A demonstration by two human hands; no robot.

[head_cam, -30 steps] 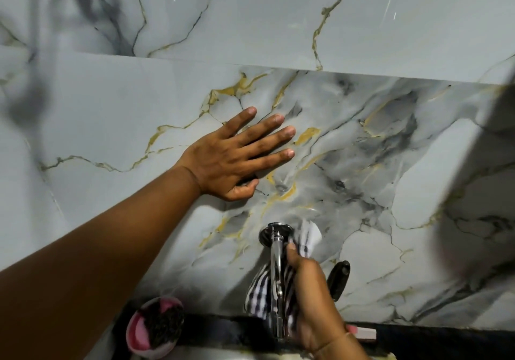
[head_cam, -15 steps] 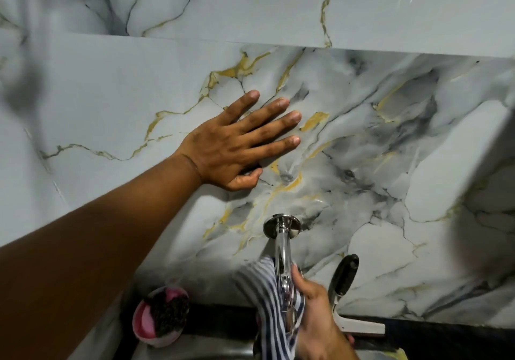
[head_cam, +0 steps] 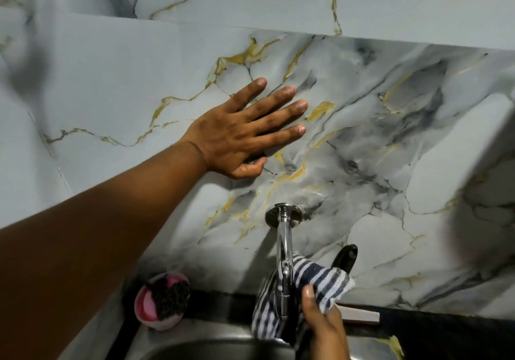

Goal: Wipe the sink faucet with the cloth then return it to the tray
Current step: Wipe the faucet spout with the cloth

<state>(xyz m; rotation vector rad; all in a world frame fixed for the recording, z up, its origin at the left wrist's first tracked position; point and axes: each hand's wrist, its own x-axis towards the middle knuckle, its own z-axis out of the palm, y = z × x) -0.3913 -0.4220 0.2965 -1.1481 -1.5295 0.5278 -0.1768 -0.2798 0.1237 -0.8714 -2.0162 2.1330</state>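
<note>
A chrome faucet sticks out of the marble wall and runs down toward the steel sink. A blue-and-white striped cloth is wrapped around the faucet's lower stretch, hanging on both sides of it. My right hand grips the cloth against the spout from the right. My left hand lies flat on the wall above and left of the faucet, fingers spread, holding nothing. No tray is in view.
A pink bowl with a dark scrubber in it sits on the dark counter left of the faucet. A knife with a black handle leans on the wall right of the faucet. The marble wall fills the background.
My right hand has slid the cloth down the faucet, from near the wall flange to the lower spout. The view tilted down a little. My left hand stayed on the wall.
</note>
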